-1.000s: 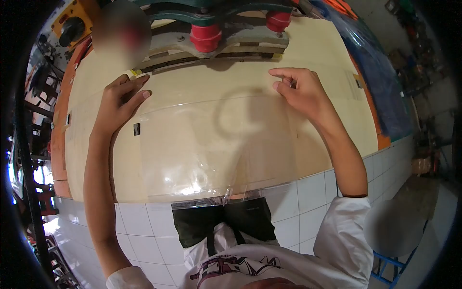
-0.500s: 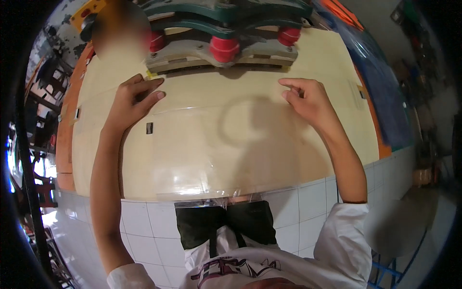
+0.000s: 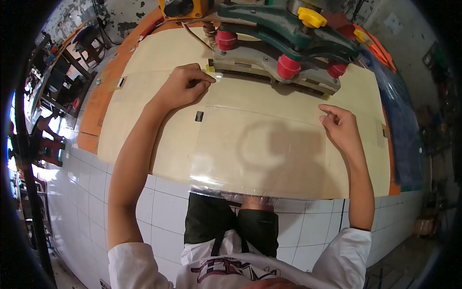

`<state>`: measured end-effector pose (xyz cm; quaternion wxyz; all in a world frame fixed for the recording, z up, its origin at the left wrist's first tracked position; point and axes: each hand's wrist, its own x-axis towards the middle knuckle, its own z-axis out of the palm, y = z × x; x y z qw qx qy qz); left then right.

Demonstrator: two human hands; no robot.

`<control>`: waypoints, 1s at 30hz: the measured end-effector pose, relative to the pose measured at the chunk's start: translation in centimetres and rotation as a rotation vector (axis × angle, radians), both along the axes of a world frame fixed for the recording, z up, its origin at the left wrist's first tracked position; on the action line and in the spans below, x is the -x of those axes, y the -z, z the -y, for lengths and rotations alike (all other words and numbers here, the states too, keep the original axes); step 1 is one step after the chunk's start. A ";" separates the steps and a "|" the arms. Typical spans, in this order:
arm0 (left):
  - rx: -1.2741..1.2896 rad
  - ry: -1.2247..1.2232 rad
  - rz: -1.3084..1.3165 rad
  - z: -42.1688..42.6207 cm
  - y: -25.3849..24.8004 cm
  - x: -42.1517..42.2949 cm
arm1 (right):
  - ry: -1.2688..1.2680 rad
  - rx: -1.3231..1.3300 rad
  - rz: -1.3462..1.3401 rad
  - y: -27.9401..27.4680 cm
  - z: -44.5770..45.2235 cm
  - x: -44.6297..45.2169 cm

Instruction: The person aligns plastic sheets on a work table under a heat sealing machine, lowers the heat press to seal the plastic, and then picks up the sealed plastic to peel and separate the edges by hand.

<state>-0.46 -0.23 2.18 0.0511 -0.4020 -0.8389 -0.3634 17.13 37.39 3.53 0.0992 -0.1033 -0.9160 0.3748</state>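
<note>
as l hand [image 3: 185, 85] curls nr curvy metal frame [image 3: 272, 28], glossy clr plastic [image 3: 224, 161]

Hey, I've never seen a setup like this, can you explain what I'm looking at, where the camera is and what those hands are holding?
There's no robot here. One camera, worn on the person's head, looks forward and down at their bare left hand and right hand. Both are over a table covered in a cream sheet. At the far side is a green and grey machine with red parts; I can't tell what it does. Clear plastic lies in front of it, hanging over the near edge, and a small dark piece is just left of the plastic. Nothing is plainly held: I can't tell whether the fingers of either hand grip any clear plastic.
</note>
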 end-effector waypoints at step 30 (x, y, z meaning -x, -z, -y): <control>-0.501 -0.288 -0.060 4.4 -1.1 1.8 | -0.204 0.260 0.043 -2.8 -2.0 -2.1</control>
